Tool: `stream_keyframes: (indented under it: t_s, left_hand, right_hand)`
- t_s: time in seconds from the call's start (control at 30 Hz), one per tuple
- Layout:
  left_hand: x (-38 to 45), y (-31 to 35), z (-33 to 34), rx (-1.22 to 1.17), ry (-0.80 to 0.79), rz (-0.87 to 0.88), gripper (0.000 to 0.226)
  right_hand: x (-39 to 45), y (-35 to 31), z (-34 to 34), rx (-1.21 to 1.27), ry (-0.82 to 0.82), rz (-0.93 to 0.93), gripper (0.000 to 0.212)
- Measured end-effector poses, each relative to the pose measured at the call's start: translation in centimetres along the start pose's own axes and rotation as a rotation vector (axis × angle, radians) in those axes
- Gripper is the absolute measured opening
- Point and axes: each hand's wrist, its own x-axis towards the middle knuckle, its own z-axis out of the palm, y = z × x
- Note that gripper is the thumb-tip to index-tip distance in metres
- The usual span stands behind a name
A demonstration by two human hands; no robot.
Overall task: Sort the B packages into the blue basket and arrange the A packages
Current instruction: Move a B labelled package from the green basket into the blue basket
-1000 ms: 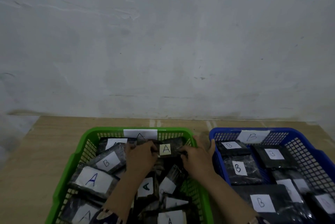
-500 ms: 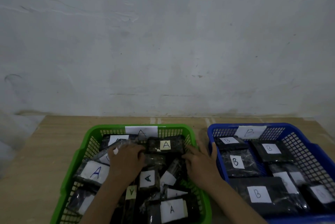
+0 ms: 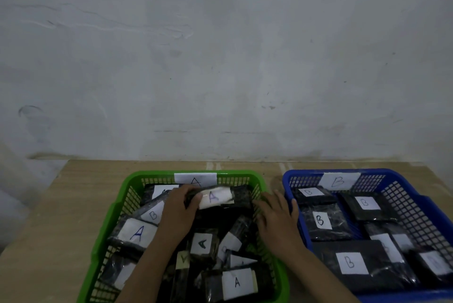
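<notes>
A B package (image 3: 153, 214) lies in the green basket (image 3: 107, 224), just beside the left hand (image 3: 179, 212), which grips an A package (image 3: 215, 197); the right hand (image 3: 277, 217), fingers spread and empty, rests farther away.

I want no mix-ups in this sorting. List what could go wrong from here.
1. A package labelled B lies in the green basket, half under the left hand; it could get overlooked.
2. The left hand grips a package labelled A by one end; the glossy wrap might slip.
3. The right hand rests by the blue basket rim and could nudge it.
</notes>
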Motion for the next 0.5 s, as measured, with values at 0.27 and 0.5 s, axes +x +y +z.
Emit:
stream_keyframes:
  t_s: [0.27, 0.5]
  left_hand:
    - [3.9, 2.5, 4.4, -0.082, -0.1, -0.138, 0.021]
    - [3.6, 1.9, 6.3, 0.017, 0.155, -0.054, 0.021]
  right_hand:
    - [0.3, 0.4, 0.4, 0.027, -0.005, 0.015, 0.039]
    - [0.4, 0.7, 0.6, 0.067, 0.018, 0.005, 0.037]
